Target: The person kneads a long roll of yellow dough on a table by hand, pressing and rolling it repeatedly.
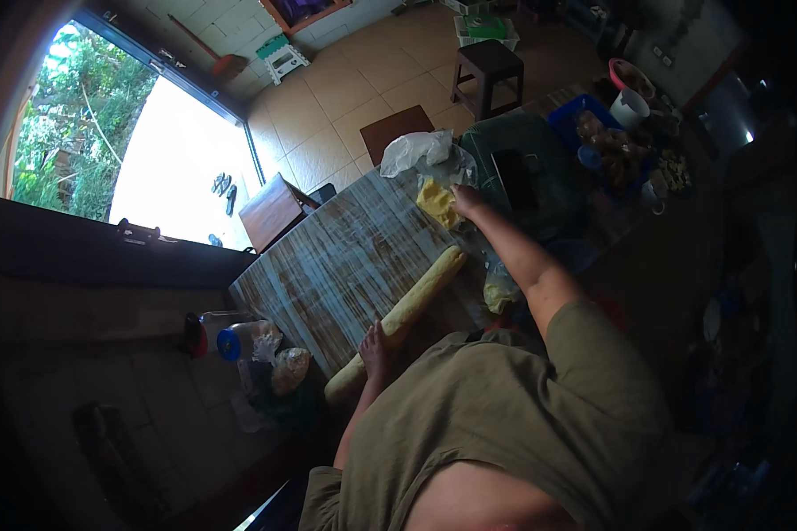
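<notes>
A long roll of pale yellow dough lies diagonally on the table with a streaked wood-pattern top. My left hand rests on the roll near its lower end, fingers over its side. My right hand is at the far edge of the table, at the side of a clear plastic bag with a yellow mass in it; whether the fingers grip the bag is too small to tell. A white plastic bag lies just beyond. Nearer me, to the right of the roll, sits another bag with yellow contents.
Jars with a blue lid and a red lid and a bagged food item stand at the left. A dark green covered surface adjoins the table's far right. Beyond are a brown stool and a blue basket.
</notes>
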